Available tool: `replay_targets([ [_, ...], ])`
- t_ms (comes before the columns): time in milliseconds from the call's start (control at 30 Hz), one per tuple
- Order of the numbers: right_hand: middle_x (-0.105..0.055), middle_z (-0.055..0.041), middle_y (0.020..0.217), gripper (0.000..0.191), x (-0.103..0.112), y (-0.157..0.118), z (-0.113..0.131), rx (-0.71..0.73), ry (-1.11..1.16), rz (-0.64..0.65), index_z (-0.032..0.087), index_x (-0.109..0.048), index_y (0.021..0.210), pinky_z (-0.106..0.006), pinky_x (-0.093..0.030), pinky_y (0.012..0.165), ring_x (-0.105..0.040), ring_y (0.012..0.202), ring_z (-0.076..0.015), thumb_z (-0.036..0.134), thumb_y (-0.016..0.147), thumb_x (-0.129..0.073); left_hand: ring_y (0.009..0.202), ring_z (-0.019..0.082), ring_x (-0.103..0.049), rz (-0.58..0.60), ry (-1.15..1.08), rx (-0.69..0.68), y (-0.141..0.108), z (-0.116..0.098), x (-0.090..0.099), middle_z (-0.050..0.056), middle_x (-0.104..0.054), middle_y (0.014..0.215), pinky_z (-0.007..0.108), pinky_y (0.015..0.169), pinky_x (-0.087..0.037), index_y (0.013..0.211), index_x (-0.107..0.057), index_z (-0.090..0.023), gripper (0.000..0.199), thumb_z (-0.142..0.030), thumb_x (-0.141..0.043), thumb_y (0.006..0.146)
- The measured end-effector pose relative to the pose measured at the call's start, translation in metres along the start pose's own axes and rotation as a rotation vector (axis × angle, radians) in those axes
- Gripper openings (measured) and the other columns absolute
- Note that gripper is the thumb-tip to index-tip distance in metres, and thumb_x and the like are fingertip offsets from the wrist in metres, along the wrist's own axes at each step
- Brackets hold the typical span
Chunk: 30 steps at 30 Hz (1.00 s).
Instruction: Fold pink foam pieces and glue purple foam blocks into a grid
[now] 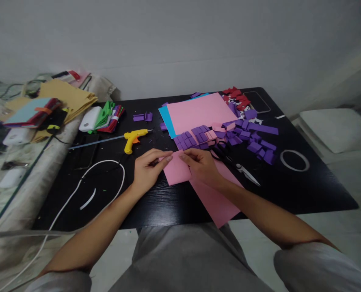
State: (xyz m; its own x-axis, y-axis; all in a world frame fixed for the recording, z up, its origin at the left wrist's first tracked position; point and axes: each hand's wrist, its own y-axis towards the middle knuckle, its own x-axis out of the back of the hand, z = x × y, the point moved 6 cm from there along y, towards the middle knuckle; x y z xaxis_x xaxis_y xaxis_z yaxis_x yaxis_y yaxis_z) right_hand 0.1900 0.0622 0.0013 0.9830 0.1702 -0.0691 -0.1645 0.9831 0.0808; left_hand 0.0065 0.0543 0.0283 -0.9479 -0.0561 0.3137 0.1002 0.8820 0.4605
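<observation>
A small pink sheet [177,170] is held between both hands near the middle of the black table. My left hand [150,168] pinches its upper left part between thumb and fingers. On its upper right part, my right hand [200,164] is closed with thumb and fingertips. A larger pink sheet [217,198] lies beneath my right hand and forearm, reaching the table's front edge. Just beyond the hands are folded purple pieces [186,140] in rows on pink. Black-handled scissors [244,172] lie right of my right hand, blades partly open.
A yellow glue gun [133,140] lies left of centre. Pink [201,111] and blue sheets [167,121] are at the back. Purple pieces [256,142] and red pieces [236,97] are scattered right. A white cable [76,188] loops left; a white ring [294,161] lies right.
</observation>
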Motion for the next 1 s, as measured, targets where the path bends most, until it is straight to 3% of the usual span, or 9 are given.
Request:
replay_targets([
  [300, -0.075, -0.002, 0.082, 0.026, 0.0, 0.0, 0.001, 0.013, -0.014, 0.02, 0.024, -0.081, 0.084, -0.031, -0.051, 0.07, -0.063, 0.076, -0.0191, 0.049, 0.087, -0.076, 0.069, 0.013, -0.064, 0.0, -0.024, 0.002, 0.0, 0.0, 0.0, 0.003, -0.076, 0.084, 0.026, 0.06, -0.046, 0.096, -0.084, -0.024, 0.009, -0.028, -0.081, 0.089],
  [567, -0.078, -0.002, 0.083, 0.023, -0.008, -0.006, 0.004, 0.075, -0.17, 0.106, 0.023, -0.081, 0.089, -0.031, -0.047, 0.068, -0.066, 0.075, -0.0189, 0.043, 0.094, -0.07, 0.073, 0.014, -0.068, 0.093, -0.022, 0.01, 0.0, -0.001, -0.005, 0.004, -0.076, 0.086, 0.027, 0.067, -0.053, 0.103, -0.082, -0.022, 0.015, -0.031, -0.077, 0.091],
  [800, -0.075, -0.0016, 0.075, 0.03, -0.012, -0.008, 0.004, 0.085, -0.291, 0.164, 0.02, -0.079, 0.086, -0.028, -0.04, 0.058, -0.061, 0.065, -0.0155, 0.046, 0.097, -0.068, 0.066, 0.012, -0.06, 0.187, 0.02, 0.015, 0.003, -0.003, -0.008, 0.001, -0.068, 0.075, 0.025, 0.062, -0.047, 0.085, -0.075, -0.018, 0.015, -0.031, -0.073, 0.092],
  [1000, -0.079, -0.0027, 0.085, 0.02, -0.012, -0.01, 0.011, 0.079, -0.259, 0.148, 0.019, -0.078, 0.092, -0.027, -0.049, 0.063, -0.069, 0.072, -0.0165, 0.039, 0.092, -0.072, 0.056, 0.01, -0.049, 0.129, -0.067, 0.17, 0.002, 0.005, -0.003, -0.002, -0.061, 0.066, 0.022, 0.052, -0.038, 0.083, -0.072, -0.018, 0.02, -0.034, -0.07, 0.093],
])
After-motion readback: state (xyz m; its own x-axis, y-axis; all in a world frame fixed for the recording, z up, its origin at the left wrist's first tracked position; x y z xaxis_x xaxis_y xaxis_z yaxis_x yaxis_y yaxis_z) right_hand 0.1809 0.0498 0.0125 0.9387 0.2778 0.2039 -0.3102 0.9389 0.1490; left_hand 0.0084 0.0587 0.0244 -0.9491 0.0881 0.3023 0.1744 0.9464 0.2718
